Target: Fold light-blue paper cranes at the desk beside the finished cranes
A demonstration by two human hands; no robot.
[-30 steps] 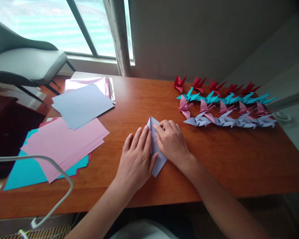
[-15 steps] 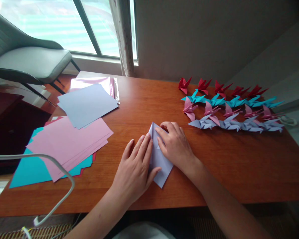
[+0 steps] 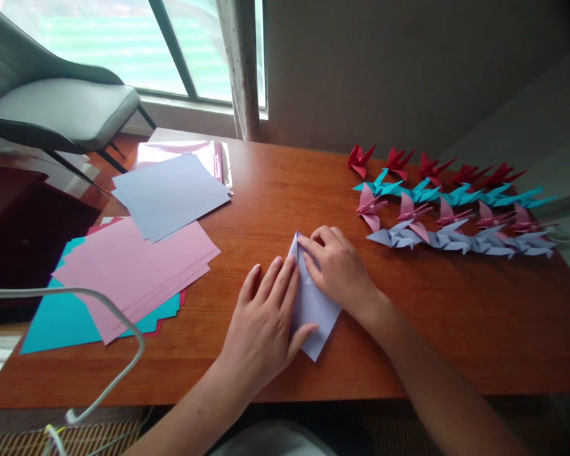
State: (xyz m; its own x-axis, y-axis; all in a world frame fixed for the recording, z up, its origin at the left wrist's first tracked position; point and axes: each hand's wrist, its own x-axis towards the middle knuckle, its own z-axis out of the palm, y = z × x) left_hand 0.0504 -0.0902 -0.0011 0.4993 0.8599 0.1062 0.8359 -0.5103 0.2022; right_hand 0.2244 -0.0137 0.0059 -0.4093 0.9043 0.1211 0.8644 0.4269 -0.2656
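Observation:
A folded lavender origami paper (image 3: 317, 320) lies on the table in front of me, its narrow tip pointing away. My left hand (image 3: 266, 316) rests flat over its left edge, fingers stretched out and thumb spread across the paper. On the upper right side, my right hand (image 3: 339, 263) has its index finger at the folded edge near the tip, with the thumb just below. The other right fingers are curled. Both hands cover parts of the paper, so some of its folds are hidden.
Rows of folded paper cranes stand at the right: red (image 3: 360, 159), turquoise (image 3: 379, 185), pink (image 3: 370, 206) and lavender (image 3: 399, 235). At the left lie lavender sheets (image 3: 171, 193), pink sheets (image 3: 133, 269) and turquoise sheets (image 3: 61, 323). A white cable-like arm (image 3: 118, 310) crosses the left front. A chair (image 3: 66, 111) stands beyond.
The view has shifted slightly, so the table's contents appear a little displaced. My right index finger has moved closer to the paper's tip. The left hand stays flat on the paper.

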